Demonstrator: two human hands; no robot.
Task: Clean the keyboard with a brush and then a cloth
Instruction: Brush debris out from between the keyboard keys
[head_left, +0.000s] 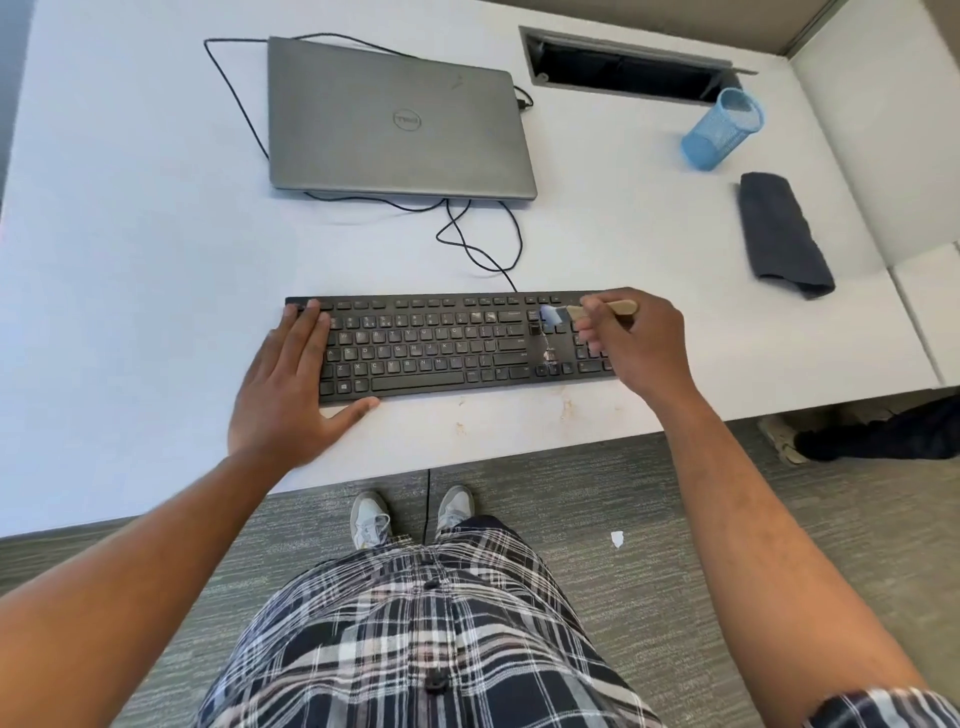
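Note:
A black keyboard (441, 343) lies near the front edge of the white desk (130, 234). My left hand (291, 389) rests flat on its left end, fingers straight. My right hand (631, 343) grips a small wooden-handled brush (563, 312) over the right end, covering the number pad. The pale bristles touch the keys just left of that pad. Bits of white debris lie on the keys below the bristles. A folded dark grey cloth (782, 234) sits on the desk at the right, apart from both hands.
A shut grey laptop (395, 119) lies behind the keyboard with black cables (467, 234) looping between them. A blue mesh pen cup (724, 130) lies tipped at the back right, near an open cable slot (628, 67). Another person's shoe (784, 439) shows under the desk.

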